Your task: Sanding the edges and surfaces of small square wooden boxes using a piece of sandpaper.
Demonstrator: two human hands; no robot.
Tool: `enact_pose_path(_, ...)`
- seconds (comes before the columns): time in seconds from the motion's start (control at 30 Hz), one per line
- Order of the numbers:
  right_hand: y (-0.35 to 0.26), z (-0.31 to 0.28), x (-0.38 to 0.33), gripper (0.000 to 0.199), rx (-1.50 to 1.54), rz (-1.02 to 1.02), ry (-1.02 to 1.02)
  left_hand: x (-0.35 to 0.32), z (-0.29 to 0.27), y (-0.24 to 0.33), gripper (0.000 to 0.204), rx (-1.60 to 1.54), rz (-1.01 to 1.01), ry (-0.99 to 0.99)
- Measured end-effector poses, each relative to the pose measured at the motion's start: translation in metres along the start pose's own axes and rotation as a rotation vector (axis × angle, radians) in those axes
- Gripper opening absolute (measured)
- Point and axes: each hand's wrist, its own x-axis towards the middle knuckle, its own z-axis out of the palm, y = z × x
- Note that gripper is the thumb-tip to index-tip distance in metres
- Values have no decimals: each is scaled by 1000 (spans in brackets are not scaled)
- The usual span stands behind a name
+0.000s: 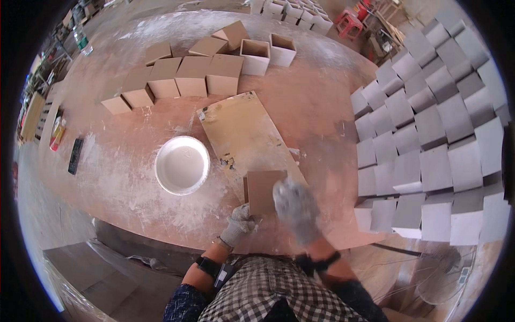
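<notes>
A brown square box (264,192) stands at the near end of a tan, paint-stained board (241,129), close in front of me. My gloved left hand (237,225) is closed on its lower left corner. At the box's right side is my gloved right hand (296,208), smeared by motion. Whether its fingers grip anything does not show. Left of the board stands a round white tub (182,165) with whitish contents.
Several brown boxes (191,75) sit in rows at the table's far side, beside two open boxes with white sides (255,58). Stacked grey and white boxes (424,123) rise on the right. A black remote-like object (75,156) lies at left; a fan (440,273) stands lower right.
</notes>
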Motion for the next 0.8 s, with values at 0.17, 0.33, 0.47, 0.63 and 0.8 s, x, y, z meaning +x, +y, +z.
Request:
enact_pose_path(0.17,-1,-13,12,19,151,38,-71,3,-4,4,25,15,-38,-88)
enact_pose_path(0.33,-3,-18,39,14,55,107,-100,-1,-1,-5,31,-22,-51,-90)
enact_pose_path(0.47,-8,-29,18,12,446,58,-244,-3,8,-13,36,-45,-34,-93)
enact_pose_path(0.63,12,6,2,11,471,71,-374,-1,8,-15,39,-19,-10,-91)
enact_pose_path(0.8,16,22,32,10,475,449,-356,2,6,-14,39,10,16,-112)
